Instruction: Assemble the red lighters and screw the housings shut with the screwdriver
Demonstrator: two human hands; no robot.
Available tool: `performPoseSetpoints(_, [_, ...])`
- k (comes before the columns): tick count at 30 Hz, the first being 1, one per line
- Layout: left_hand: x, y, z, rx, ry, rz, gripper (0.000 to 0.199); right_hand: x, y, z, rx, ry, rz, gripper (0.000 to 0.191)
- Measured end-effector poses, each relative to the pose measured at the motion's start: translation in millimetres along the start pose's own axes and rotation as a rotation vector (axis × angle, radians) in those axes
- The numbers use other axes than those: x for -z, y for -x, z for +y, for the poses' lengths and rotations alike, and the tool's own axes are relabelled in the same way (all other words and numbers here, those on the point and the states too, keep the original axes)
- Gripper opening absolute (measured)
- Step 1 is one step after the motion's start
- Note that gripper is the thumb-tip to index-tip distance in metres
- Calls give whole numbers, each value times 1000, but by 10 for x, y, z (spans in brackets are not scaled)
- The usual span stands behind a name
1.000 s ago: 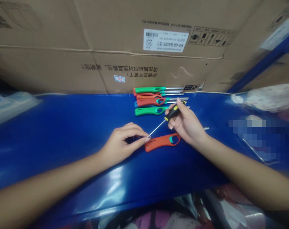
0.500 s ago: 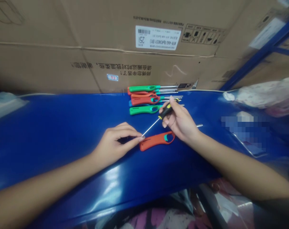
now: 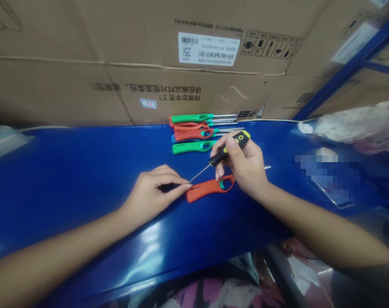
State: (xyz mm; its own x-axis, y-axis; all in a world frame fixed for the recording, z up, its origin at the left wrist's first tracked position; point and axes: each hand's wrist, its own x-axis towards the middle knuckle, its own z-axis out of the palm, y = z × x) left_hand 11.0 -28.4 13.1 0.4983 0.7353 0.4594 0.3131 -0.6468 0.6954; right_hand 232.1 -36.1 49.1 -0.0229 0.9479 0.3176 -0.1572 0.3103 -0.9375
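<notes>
Orange lighter [image 3: 201, 191] lying on a blue surface [image 3: 85, 171]. The right hand [image 3: 249, 169] grips a screwdriver [image 3: 216, 158] by its handle; the left hand [image 3: 152, 187] has thumb and forefinger nearly meeting at its tip, any hold indiscernible. Beyond: more lighters [image 3: 188, 134], then a cardboard box [image 3: 143, 38].

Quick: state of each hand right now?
Right hand: closed, holding a black-and-yellow-handled metal-shafted screwdriver.
Left hand: pinched closed at the screwdriver's tip; whether holding anything cannot be told.
</notes>
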Motion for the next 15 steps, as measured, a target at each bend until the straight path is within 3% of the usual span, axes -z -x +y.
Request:
performPoseSetpoints(8, [-4, 5, -8, 11, 31, -13, 8, -43, 143, -75, 97, 79, -80, 20])
performPoseSetpoints(15, [-8, 10, -3, -7, 43, -7, 9, -46, 207, -108, 127, 178, -88, 64])
